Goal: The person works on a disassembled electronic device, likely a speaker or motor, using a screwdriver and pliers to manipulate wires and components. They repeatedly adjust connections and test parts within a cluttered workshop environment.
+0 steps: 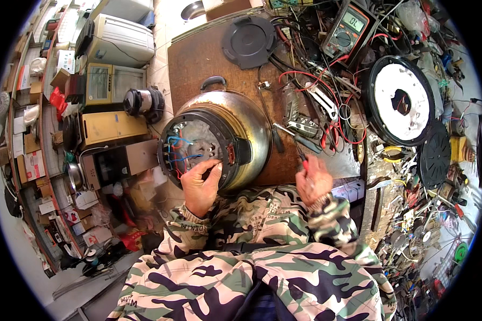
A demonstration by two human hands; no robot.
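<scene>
A rounded metal electric pot [251,120] lies on its side on the brown wooden table, its black-rimmed base turned toward me. Inside the open base, blue and red wires [179,143] run over a pale plate with holes. My left hand [202,186] is at the lower edge of this base, thumb and forefinger pinched together; whatever is between them is too small to make out. Off to the right of the pot, my right hand [313,183] closes round a slim tool with a red handle [305,163], its dark tip pointing away from me. Its exact kind does not show.
Beyond the pot lies a black round cover [248,41]. A multimeter [345,32] stands at the back right, with tangled leads and hand tools before it. A black ring with white filling [383,101] sits farther right. Shelves and appliances line the left.
</scene>
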